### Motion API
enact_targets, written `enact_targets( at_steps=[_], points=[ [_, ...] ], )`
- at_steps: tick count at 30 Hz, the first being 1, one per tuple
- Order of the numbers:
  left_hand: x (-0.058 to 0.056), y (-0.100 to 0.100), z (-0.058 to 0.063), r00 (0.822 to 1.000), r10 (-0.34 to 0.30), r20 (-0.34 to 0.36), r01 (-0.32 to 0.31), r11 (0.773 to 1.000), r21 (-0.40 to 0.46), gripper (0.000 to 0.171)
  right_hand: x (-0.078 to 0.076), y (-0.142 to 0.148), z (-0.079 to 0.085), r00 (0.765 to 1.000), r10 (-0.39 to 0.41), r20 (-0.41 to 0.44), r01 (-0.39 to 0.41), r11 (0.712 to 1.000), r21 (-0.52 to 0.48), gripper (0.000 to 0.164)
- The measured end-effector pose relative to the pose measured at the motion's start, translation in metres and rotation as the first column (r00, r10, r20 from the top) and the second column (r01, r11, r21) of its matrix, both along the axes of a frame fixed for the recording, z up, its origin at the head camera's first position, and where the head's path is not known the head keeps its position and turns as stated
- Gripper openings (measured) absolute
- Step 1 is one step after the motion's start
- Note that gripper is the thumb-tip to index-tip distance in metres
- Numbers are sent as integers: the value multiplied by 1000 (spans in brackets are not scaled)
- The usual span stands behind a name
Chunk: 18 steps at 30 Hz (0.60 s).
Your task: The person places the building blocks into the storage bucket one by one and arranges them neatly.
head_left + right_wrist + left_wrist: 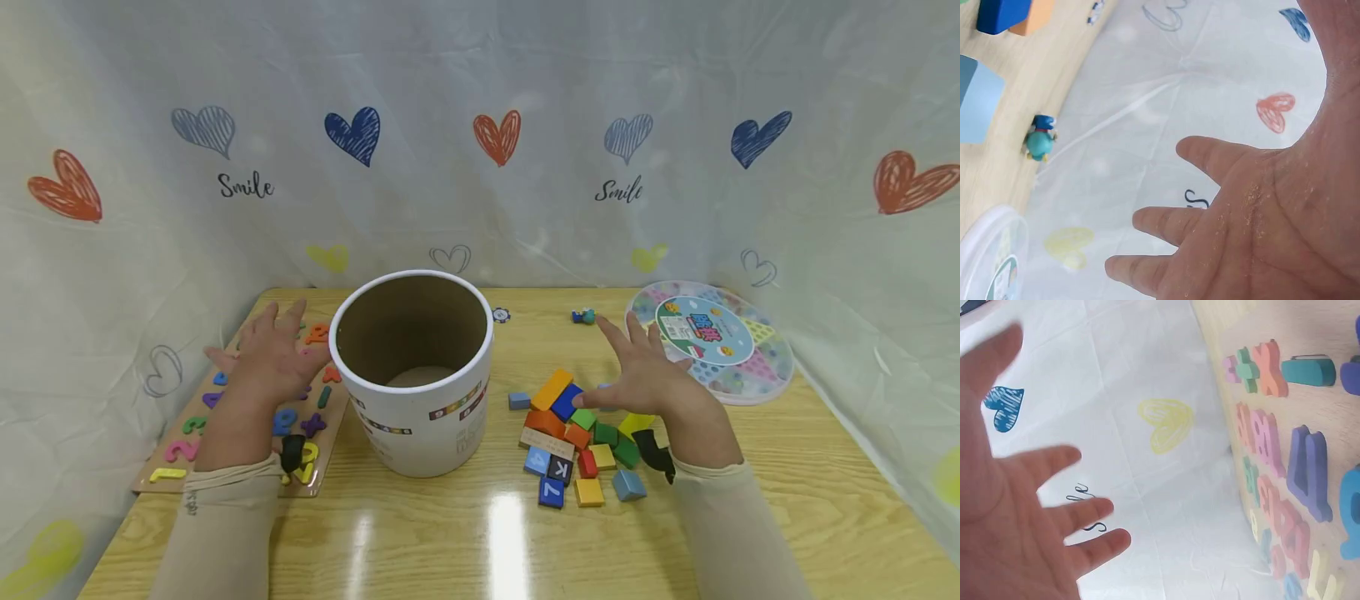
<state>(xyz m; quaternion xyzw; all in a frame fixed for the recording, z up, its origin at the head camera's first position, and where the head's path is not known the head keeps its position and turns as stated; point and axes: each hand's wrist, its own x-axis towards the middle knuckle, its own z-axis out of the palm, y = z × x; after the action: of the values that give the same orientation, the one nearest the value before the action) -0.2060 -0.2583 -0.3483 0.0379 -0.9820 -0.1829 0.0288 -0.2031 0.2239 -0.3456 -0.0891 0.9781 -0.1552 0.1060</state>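
Note:
My left hand (272,367) hovers with spread fingers over a wooden board (247,467) set with colourful letters and numbers; the left wrist view shows its palm and nothing held. My right hand (648,375), fingers also spread and holding nothing, is above the right side of a pile of coloured wooden blocks (551,421). Between the hands, nearer the left one, stands a white bucket (427,429), upright, its visible inside bare. Small number and letter tiles, such as a blue tile (551,492), lie at the pile's front.
A round clear-lidded case (772,367) with a blue label lies at the back right. Behind the blocks are a small blue-green figurine (582,317) and a small round chip (501,315). A white curtain (420,192) printed with hearts encloses the wooden table (420,542).

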Motion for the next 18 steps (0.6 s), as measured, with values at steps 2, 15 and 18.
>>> enact_targets(
  at_steps=[2, 15, 18],
  points=[
    [1, 0, 4, 998, 31, -46, -27, 997, 79, 92, -1, 0, 0, 1000, 9, -18, -9, 1000, -18, 121],
    [17, 46, 28, 957, 123, -261, 155, 545, 824, 53, -1, -27, 1, 961, -93, -262, -107, 745, -659, 49],
    [19, 56, 28, 963, 111, -246, 178, 426, 887, 49, 0, -31, 4, 962, -114, -247, -123, 627, -769, 41]
  ],
)
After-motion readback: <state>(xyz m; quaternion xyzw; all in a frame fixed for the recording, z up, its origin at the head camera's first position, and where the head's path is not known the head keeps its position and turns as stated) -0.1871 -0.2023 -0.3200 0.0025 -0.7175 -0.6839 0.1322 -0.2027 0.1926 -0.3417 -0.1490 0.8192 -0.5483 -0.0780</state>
